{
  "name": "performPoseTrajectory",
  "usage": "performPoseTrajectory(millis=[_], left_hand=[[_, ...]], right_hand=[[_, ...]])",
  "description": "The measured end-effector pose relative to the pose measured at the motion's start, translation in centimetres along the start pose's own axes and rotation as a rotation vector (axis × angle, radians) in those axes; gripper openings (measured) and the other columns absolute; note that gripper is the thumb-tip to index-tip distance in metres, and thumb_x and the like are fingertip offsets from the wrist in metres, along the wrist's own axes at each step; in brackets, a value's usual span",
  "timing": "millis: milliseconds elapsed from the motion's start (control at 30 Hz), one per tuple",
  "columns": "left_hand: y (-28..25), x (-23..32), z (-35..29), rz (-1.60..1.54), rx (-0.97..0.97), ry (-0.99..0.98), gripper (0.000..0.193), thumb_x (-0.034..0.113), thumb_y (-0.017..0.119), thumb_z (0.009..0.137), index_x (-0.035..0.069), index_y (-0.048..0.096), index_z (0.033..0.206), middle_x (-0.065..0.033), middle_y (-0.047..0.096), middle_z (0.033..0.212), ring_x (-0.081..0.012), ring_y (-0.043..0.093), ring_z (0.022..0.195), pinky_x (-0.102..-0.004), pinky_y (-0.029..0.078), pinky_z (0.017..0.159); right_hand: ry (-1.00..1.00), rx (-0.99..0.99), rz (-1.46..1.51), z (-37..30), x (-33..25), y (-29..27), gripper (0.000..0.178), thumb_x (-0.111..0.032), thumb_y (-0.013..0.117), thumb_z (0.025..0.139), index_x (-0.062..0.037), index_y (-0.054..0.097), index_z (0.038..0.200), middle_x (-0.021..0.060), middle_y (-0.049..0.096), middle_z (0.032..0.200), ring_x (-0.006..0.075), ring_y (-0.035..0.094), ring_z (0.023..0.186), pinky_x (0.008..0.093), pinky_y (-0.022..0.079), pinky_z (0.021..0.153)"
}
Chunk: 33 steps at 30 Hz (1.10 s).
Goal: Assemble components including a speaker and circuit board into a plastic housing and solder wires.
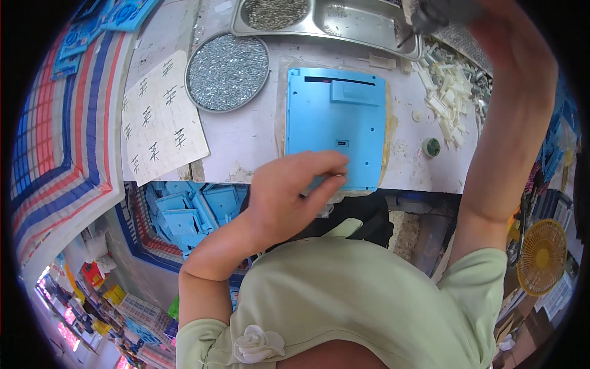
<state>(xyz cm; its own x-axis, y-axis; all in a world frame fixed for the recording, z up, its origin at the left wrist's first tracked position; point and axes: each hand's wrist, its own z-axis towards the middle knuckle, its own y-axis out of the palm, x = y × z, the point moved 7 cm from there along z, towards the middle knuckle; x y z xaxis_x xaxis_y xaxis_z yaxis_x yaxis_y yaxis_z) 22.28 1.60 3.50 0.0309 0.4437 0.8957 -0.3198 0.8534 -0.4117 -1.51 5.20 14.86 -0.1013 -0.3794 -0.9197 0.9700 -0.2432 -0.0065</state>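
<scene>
A flat light-blue plastic panel [332, 120] lies on the white table in front of me, with a slot, a raised block and small holes in it. Over its lower left part is my left hand [295, 190], thumb and forefinger pinched together. A tiny pale glint shows at the fingertips; what they hold is too small to name. At the upper right my right hand [507, 31], blurred, is closed round a grey power screwdriver [433, 15]. Its thin bit points down at the right end of the steel tray [362, 38].
Left of the panel stand a round dish of small silvery screws [227, 72] and a sheet of handwriting [161, 117]. White plastic pieces [445, 92] and a small green-filled pot [431, 147] are to the right. Below the table edge, a bin holds blue panels [184, 212].
</scene>
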Motion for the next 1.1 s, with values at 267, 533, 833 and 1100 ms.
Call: performPoseTrajectory(millis=[267, 533, 833, 1100], left_hand=[[1.3, 0.7, 0.1, -0.015, 0.108, 0.207, 0.033, 0.002, 0.078, 0.086, 0.007, 0.064, 0.116, -0.0101, 0.076, 0.095, -0.0249, 0.076, 0.082, -0.0335, 0.059, 0.069], [1.2, 0.5, 0.1, 0.002, 0.093, 0.21, 0.029, 0.008, 0.076, 0.086, 0.011, 0.067, 0.113, -0.007, 0.072, 0.09, -0.0294, 0.071, 0.077, -0.0384, 0.056, 0.065], [-5.5, -1.8, 3.3, 0.285, 0.331, 0.245, 0.042, 0.011, 0.086, 0.075, 0.01, 0.07, 0.113, -0.0097, 0.071, 0.103, -0.0299, 0.065, 0.104, -0.0431, 0.051, 0.087], [-12.3, -10.9, 5.6, 0.832, 0.24, 0.016, 0.013, 0.024, 0.074, 0.087, 0.011, 0.075, 0.093, -0.0065, 0.069, 0.095, -0.0291, 0.061, 0.098, -0.0447, 0.042, 0.088]], right_hand=[[-0.098, 0.083, 0.354, -9.1, -1.0, 7.7, 0.052, -0.039, 0.068, 0.098, -0.018, 0.047, 0.142, -0.0094, 0.059, 0.065, 0.0051, 0.054, 0.053, 0.0233, 0.044, 0.059], [-0.024, 0.14, 0.311, -9.3, -0.8, 9.2, 0.041, -0.044, 0.071, 0.096, -0.0219, 0.052, 0.125, -0.0095, 0.059, 0.063, 0.0053, 0.054, 0.051, 0.024, 0.045, 0.055], [-0.124, 0.266, 0.215, -9.6, 0.5, 8.3, 0.057, -0.051, 0.071, 0.093, -0.0149, 0.051, 0.133, -0.0075, 0.056, 0.065, 0.0077, 0.05, 0.051, 0.0262, 0.042, 0.057], [0.2, 0.35, -0.195, -11.4, -1.8, 2.1, 0.075, -0.045, 0.07, 0.093, -0.001, 0.042, 0.147, 0.0079, 0.061, 0.086, 0.0214, 0.061, 0.083, 0.0401, 0.05, 0.085]])
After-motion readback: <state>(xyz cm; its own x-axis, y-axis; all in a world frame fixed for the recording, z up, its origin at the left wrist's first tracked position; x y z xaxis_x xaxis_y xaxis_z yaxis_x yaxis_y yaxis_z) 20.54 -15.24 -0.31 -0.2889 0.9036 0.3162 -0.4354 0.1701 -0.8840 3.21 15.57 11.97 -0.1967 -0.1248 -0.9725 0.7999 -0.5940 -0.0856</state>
